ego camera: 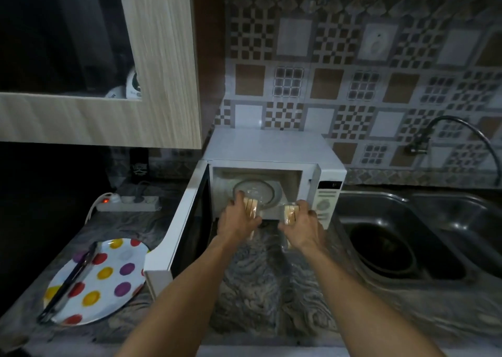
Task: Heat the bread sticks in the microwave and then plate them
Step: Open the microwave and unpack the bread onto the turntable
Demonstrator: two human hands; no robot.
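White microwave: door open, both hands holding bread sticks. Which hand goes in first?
Left, probably. The left hand holds its bread sticks already over the glass turntable inside the white microwave; the right hand with its bundle sits lower, at the cavity's right front edge.

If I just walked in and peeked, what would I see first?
Two hands at the open microwave in the middle: the left hand and the right hand each grip a bunch of bread sticks at its doorway. Next, the bright polka-dot plate on the counter to the left, with dark tongs lying across it.
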